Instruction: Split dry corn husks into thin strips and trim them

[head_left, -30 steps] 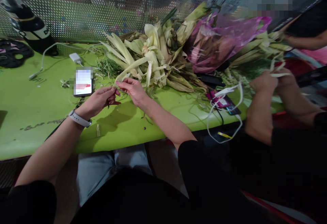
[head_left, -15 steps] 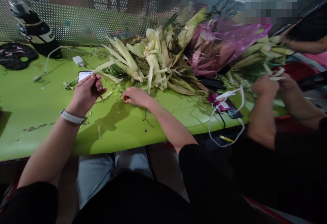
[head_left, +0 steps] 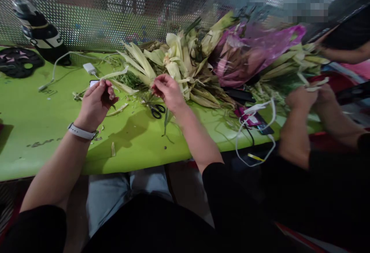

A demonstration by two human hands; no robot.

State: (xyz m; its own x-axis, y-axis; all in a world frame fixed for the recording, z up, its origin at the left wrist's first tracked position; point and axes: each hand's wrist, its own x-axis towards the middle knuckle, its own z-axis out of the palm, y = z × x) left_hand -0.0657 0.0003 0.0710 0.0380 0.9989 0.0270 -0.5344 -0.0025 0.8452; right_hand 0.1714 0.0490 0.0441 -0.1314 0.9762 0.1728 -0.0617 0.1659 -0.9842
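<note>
A pale strip of corn husk point(head_left: 115, 74) sticks up and rightward from the pinched fingers of my left hand point(head_left: 98, 101), which wears a white-banded watch point(head_left: 82, 131). My right hand point(head_left: 169, 92) is at the front of the heap of corn husks point(head_left: 176, 54), its thumb and fingers drawn together. Whatever is between those fingertips is too small or hidden to name. Black-handled scissors point(head_left: 157, 111) lie just below my right hand, their blades partly lost among scraps. A phone point(head_left: 93, 83) is mostly covered by my left hand.
At the left stand a dark bottle point(head_left: 43, 33) and a black palette-shaped item point(head_left: 20, 62). A white cable point(head_left: 53, 72) crosses the green table point(head_left: 52, 118). Behind the husks is a pink plastic bag point(head_left: 243, 56). To the right, a co-worker's hands point(head_left: 303, 97) hold a pale strip.
My right hand has lifted off the scissors and moved up and right toward the husk heap, leaving the scissor handles in sight. My left hand, with the husk strip, has shifted only slightly left.
</note>
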